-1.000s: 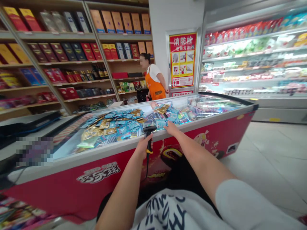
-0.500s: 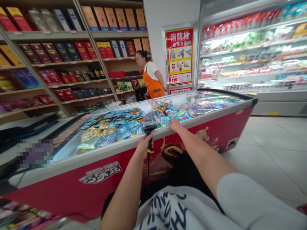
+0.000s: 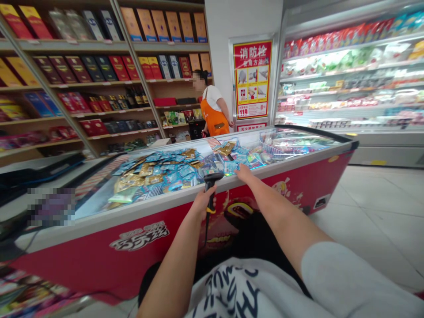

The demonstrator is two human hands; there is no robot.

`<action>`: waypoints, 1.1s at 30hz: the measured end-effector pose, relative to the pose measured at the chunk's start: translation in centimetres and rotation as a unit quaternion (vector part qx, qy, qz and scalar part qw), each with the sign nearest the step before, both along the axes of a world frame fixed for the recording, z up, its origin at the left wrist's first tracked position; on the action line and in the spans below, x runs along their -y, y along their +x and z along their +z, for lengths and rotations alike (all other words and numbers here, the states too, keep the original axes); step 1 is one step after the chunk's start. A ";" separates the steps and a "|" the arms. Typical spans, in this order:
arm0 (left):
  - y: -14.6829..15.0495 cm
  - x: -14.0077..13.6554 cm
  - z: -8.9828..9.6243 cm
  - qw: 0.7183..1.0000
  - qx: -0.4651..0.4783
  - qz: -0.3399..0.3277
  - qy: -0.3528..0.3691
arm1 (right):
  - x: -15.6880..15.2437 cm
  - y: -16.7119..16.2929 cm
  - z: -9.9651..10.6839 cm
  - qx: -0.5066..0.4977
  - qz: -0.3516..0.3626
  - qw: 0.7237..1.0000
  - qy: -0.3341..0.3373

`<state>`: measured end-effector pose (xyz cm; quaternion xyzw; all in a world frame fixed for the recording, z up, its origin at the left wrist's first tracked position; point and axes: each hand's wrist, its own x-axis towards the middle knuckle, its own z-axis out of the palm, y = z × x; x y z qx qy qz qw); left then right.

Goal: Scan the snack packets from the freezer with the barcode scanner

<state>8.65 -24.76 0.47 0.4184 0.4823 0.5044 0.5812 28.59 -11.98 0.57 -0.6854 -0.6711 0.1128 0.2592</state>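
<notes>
My left hand (image 3: 206,203) is wrapped round the grip of a black and yellow barcode scanner (image 3: 213,177), its head pointing over the front rim of a red chest freezer (image 3: 86,260). A cable hangs from the scanner's lower end. My right hand (image 3: 244,172) reaches over the same rim, its fingers closed on a light blue packet (image 3: 231,167). To the left, many blue packets (image 3: 172,167) and gold packets (image 3: 132,180) lie heaped. A pale green packet (image 3: 125,194) rests at the heap's near left end.
A person in an orange apron (image 3: 215,117) stands behind the freezer, by wooden shelves (image 3: 109,84) of boxes. A red poster (image 3: 252,79) hangs on the wall. An open refrigerated display (image 3: 380,152) stands at the right. Dark equipment (image 3: 39,176) sits at the left.
The view has shifted slightly, so the surroundings sit a little further right. Both hands keep their hold, the scanner still near the blue packet.
</notes>
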 end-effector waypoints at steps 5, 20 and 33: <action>-0.1 0.0 -0.1 1.000 -0.005 -0.008 0.001 | -0.1 0.0 -0.1 0.004 -0.002 1.000 -0.004; 0.1 0.5 0.5 1.000 -0.002 -0.017 0.004 | -0.2 0.1 -0.3 0.020 0.005 1.000 0.000; -0.3 1.0 1.0 0.996 0.027 -0.081 0.019 | 0.1 -0.1 0.0 0.023 -0.006 1.000 -0.005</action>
